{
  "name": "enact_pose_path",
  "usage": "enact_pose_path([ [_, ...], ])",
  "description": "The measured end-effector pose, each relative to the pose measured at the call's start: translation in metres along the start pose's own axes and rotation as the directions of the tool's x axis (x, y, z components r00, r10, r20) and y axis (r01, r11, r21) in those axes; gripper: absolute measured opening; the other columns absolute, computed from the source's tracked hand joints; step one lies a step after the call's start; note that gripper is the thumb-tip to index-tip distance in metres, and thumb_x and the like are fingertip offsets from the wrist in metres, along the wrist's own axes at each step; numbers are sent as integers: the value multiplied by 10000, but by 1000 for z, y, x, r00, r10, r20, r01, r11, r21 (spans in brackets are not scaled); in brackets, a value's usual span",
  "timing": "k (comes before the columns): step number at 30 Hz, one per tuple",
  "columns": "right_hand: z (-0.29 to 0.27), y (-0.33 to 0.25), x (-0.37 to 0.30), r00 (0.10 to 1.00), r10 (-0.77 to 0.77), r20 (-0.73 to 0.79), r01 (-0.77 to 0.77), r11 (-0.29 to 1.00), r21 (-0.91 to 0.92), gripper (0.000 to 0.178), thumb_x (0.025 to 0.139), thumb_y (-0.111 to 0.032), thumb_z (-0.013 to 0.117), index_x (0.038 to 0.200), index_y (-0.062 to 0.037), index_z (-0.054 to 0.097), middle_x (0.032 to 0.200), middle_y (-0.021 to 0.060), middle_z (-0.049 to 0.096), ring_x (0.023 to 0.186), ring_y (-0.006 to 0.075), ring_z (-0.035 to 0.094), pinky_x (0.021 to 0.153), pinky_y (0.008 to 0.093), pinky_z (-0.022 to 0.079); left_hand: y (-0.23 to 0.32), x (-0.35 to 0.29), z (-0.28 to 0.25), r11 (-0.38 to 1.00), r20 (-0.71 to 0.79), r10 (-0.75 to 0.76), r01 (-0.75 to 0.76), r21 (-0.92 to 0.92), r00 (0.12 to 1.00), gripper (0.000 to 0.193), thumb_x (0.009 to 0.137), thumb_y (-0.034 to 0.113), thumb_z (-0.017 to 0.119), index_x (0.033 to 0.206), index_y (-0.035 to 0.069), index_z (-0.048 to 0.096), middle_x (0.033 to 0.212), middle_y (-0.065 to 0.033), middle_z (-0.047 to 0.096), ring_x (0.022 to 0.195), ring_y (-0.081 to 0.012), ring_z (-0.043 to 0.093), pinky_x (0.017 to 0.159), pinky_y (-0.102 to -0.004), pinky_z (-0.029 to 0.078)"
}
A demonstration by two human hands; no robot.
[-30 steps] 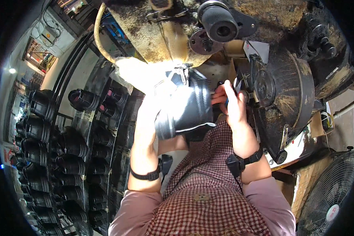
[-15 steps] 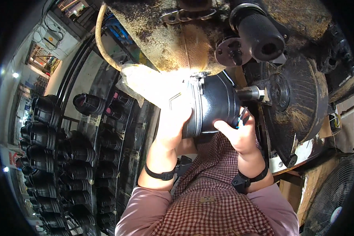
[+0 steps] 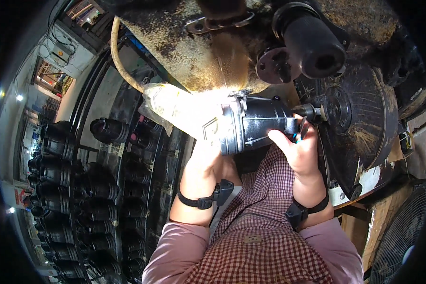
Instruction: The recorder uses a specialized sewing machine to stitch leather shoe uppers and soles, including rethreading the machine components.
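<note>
A black leather shoe (image 3: pixel 265 122), with a ribbed edge running along its sole side, is held on its side under the machine head. My left hand (image 3: pixel 207 154) grips the sole end from below; strong lamp glare washes out its fingers. At the other end, my right hand (image 3: pixel 300 149) is closed on the shoe, its thumb lying along the upper. A small dark blade-like tool (image 3: pixel 303 127) with a blue part is also tucked in the right hand; its exact kind is unclear. Metal parts of the stained machine head (image 3: pixel 232 52) meet the shoe's upper edge.
A glaring lamp (image 3: pixel 180 109) wrapped in plastic sits left of the shoe. To the right is a big dark wheel (image 3: pixel 359 118) with a shaft. Racks of black shoes (image 3: pixel 99 184) line the left. A caged fan (image 3: pixel 404 241) stands at lower right.
The shoe has turned in my hands, showing a different part of its upper. My right hand has shifted slightly right and up, still gripping. The view has moved a little.
</note>
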State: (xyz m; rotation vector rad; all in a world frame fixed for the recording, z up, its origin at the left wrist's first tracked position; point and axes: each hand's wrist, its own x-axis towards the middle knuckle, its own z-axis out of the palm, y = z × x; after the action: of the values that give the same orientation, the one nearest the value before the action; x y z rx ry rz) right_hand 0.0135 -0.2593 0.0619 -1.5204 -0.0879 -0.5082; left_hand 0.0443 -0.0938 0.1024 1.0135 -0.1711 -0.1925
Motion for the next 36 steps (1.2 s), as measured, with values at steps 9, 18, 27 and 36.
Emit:
enact_pose_path([
  [9, -3, -11, 3, 997, -75, 19, 74, 997, 35, 135, 782, -10, 717, 874, 23, 624, 820, 55, 685, 727, 102, 632, 666, 238, 498, 9, -17, 2, 997, 54, -80, 81, -17, 995, 705, 830, 346, 642, 1387, 44, 334, 1329, -127, 461, 1228, -259, 452, 1045, -407, 345],
  [18, -3, -7, 11, 998, -51, -20, 48, 987, -151, 148, 775, -44, 734, 792, 14, 600, 672, 11, 621, 597, 55, 526, 581, 231, 447, -22, -3, -27, 967, 176, -124, 79, 241, 977, 591, 779, 32, 701, 1303, 18, 429, 1144, -89, 567, 1036, -177, 541, 891, -334, 466],
  [27, -16, -12, -4, 987, -157, 39, 159, 901, -403, 273, 710, -103, 796, 740, -1, 545, 590, 25, 487, 533, 87, 416, 510, 242, 382, -24, -19, -11, 977, 24, 90, -93, 194, 996, 581, 837, 80, 614, 1349, -33, 364, 1211, -126, 525, 1086, -208, 511, 948, -326, 415],
  [36, -19, 9, 5, 976, -214, 32, 213, 921, -325, 188, 827, -86, 697, 955, 26, 617, 753, 27, 619, 651, 51, 509, 580, 228, 425, -34, -76, -14, 836, 202, 234, -303, 457, 951, 969, 653, 289, 649, 1420, -79, 187, 1286, -240, 386, 1179, -339, 390, 1012, -434, 297],
])
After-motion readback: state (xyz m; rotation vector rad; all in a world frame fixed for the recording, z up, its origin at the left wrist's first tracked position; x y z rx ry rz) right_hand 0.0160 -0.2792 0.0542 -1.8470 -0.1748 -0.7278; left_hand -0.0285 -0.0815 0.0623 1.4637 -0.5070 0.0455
